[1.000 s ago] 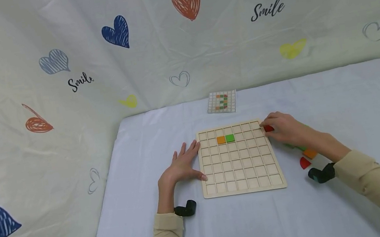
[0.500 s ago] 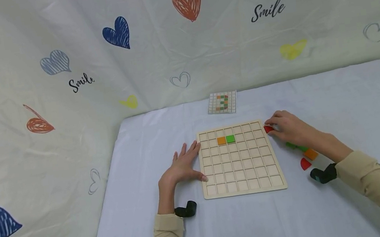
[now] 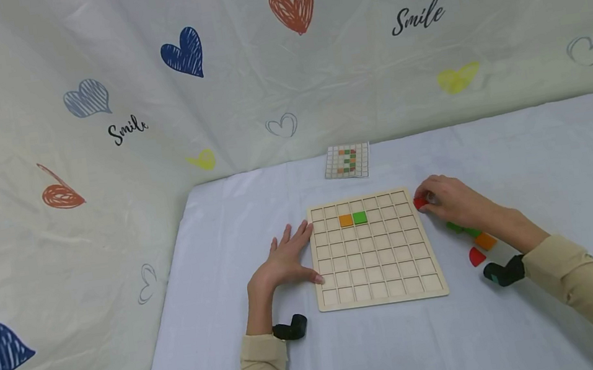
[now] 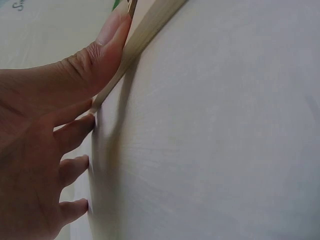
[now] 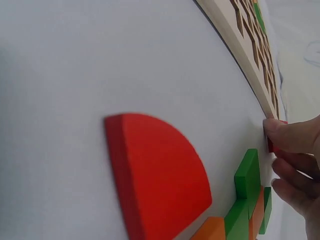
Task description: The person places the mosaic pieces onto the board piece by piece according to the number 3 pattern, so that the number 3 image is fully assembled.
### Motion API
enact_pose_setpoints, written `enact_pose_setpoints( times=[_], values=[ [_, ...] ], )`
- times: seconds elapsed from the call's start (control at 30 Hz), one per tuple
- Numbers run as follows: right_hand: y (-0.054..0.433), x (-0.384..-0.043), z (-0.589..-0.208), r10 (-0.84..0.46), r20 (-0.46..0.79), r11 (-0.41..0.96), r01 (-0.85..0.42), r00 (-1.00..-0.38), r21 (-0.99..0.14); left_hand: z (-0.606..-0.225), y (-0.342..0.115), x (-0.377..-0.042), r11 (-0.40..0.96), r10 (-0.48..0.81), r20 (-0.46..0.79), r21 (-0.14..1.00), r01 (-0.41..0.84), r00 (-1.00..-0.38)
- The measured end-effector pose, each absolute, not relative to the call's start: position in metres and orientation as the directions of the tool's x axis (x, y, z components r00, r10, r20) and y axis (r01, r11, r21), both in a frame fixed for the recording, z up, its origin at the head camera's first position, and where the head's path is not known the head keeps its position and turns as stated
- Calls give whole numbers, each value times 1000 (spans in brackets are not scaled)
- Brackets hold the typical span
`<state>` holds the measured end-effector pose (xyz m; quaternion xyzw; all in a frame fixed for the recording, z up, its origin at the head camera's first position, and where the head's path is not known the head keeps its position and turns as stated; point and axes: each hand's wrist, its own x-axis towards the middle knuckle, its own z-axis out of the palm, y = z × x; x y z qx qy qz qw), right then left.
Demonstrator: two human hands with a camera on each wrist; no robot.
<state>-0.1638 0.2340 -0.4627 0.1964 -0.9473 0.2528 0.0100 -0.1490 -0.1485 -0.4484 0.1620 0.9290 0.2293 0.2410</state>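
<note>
A wooden grid board [image 3: 372,269] lies on the white cloth, with an orange square tile [image 3: 346,220] and a green square tile [image 3: 359,218] side by side in its upper rows. Along the board's left edge, my left hand [image 3: 280,264] rests with spread fingers, the thumb [image 4: 107,50] on the rim. Just off the upper right edge, my right hand [image 3: 450,199] pinches a small red tile [image 3: 419,202] between thumb and fingers. Its full shape is partly hidden by them. Below that hand lies a red quarter-circle tile [image 5: 162,175], large in the right wrist view.
Green tiles [image 3: 471,231] and an orange tile [image 3: 486,241] lie grouped beneath the right forearm. Behind the board is a printed pattern card [image 3: 346,161] with a coloured grid. A patterned curtain [image 3: 238,86] hangs past the table's far edge.
My right hand has drawn slightly right, off the board's edge, keeping the red tile, which looks turned in the fingers. The left hand stays where it was.
</note>
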Motion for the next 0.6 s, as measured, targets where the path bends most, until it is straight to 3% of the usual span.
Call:
enact_pose_setpoints(
  times=[0.23, 0.6],
  values=[
    [236, -161, -461, -345, 126, 776, -358, -930, -520, -448, -148, -149, 841, 411, -373, 507, 188, -832],
    [236, -160, -459, -376, 230, 744, -441, -897, -502, -447, -150, -149, 833, 421, -375, 520, 188, -826]
  ],
)
